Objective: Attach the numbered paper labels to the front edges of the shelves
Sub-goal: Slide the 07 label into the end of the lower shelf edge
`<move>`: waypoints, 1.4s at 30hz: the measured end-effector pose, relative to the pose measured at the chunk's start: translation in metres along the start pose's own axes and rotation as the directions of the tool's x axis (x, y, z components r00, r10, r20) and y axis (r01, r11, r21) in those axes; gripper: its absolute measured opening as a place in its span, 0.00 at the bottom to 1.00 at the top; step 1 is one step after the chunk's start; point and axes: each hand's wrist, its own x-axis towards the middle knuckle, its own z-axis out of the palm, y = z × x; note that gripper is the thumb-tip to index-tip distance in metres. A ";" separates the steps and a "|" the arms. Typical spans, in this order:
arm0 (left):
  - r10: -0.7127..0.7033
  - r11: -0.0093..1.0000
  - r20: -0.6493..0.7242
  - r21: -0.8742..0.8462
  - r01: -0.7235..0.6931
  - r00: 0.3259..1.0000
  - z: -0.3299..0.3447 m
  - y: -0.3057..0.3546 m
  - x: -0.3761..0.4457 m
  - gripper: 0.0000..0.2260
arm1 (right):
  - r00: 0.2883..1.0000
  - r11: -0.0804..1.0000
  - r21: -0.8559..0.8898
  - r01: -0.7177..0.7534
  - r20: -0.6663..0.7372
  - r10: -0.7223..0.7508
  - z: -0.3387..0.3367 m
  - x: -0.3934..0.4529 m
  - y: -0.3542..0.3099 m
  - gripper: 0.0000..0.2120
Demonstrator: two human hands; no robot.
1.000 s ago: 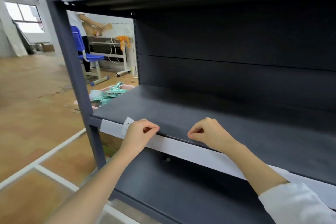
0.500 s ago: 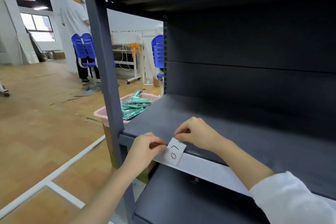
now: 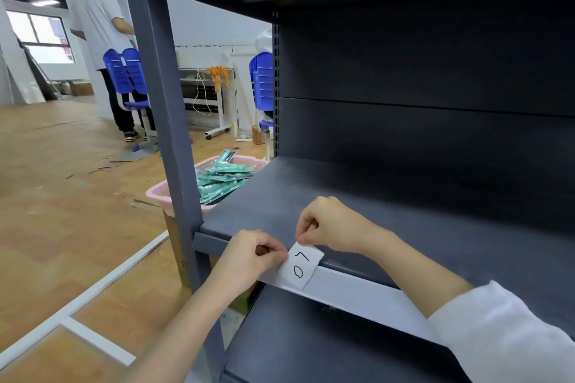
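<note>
A small white paper label [image 3: 301, 265] with handwritten digits lies tilted against the white front strip [image 3: 367, 298] of the dark grey shelf [image 3: 342, 205]. My left hand [image 3: 249, 255] pinches the label's left edge between thumb and fingers. My right hand [image 3: 329, 224] pinches its top corner from above, resting on the shelf's front lip. Both hands sit near the shelf's left end, close to the grey upright post [image 3: 168, 121].
A pink basket [image 3: 161, 193] of teal packets stands on a cardboard box left of the shelf. A lower shelf [image 3: 311, 342] lies beneath. A person [image 3: 105, 40] stands by blue chairs [image 3: 127, 78] farther back on the wooden floor.
The view has swung left along the shelf edge. My right hand came over beside my left; both now hold the label, which shows its digits against the strip.
</note>
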 end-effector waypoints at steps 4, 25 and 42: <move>-0.021 1.000 0.047 0.009 0.020 0.999 -0.001 0.002 0.002 0.07 | 0.999 0.998 0.061 -0.025 -0.025 0.026 -0.002 -0.012 0.006 0.06; 0.003 0.989 0.199 0.143 -0.032 0.980 -0.002 0.019 0.013 0.12 | 0.921 0.917 0.341 -0.205 -0.250 0.299 0.025 -0.054 0.026 0.07; -0.036 0.997 0.162 0.069 0.025 0.986 0.008 0.019 0.018 0.04 | 0.966 0.974 0.113 -0.196 -0.149 0.212 0.008 -0.057 0.029 0.07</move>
